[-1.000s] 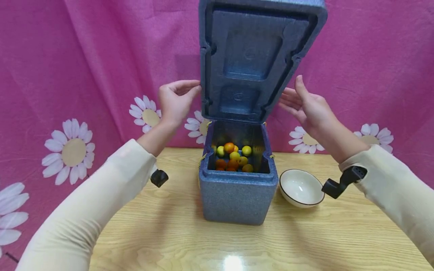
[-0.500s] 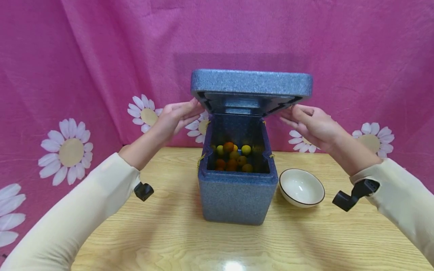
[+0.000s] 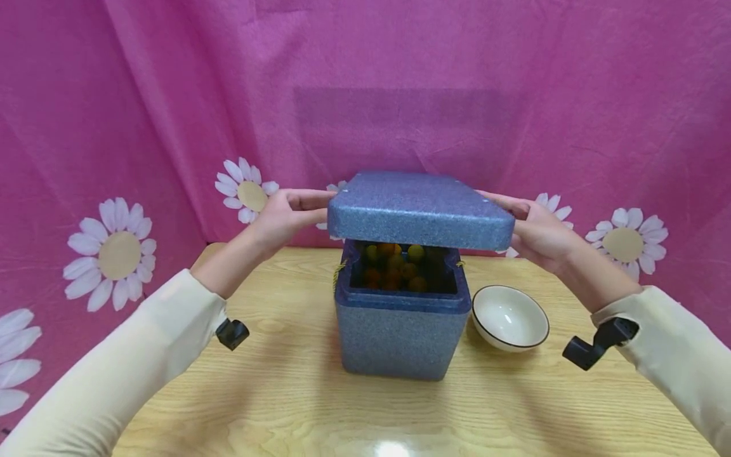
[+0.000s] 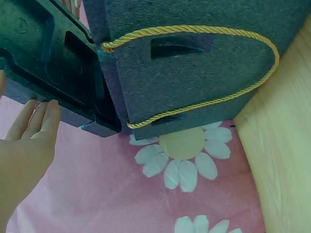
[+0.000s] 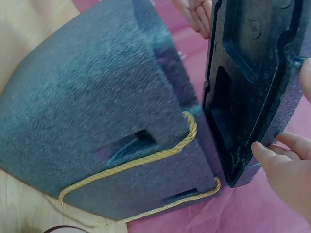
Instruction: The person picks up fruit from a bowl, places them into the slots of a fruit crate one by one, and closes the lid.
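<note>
A grey-blue foam cooler box stands on the table, its lid tilted low over it, front edge raised. My left hand touches the lid's left side; in the left wrist view its extended fingers lie along the lid's edge. On the opposite side my right hand supports the lid, and the right wrist view has the fingertips at its rim. Through the gap, several small yellow and orange citrus-like fruits show inside, shaded by the lid.
A cream bowl with a dark rim stands right of the box on the wooden table. Yellow rope handles loop along the box sides. A pink cloth with daisies hangs behind.
The lid has swung down from nearly upright to low over the box, darkening its inside. Both hands have come down with it. Box and bowl stay put.
</note>
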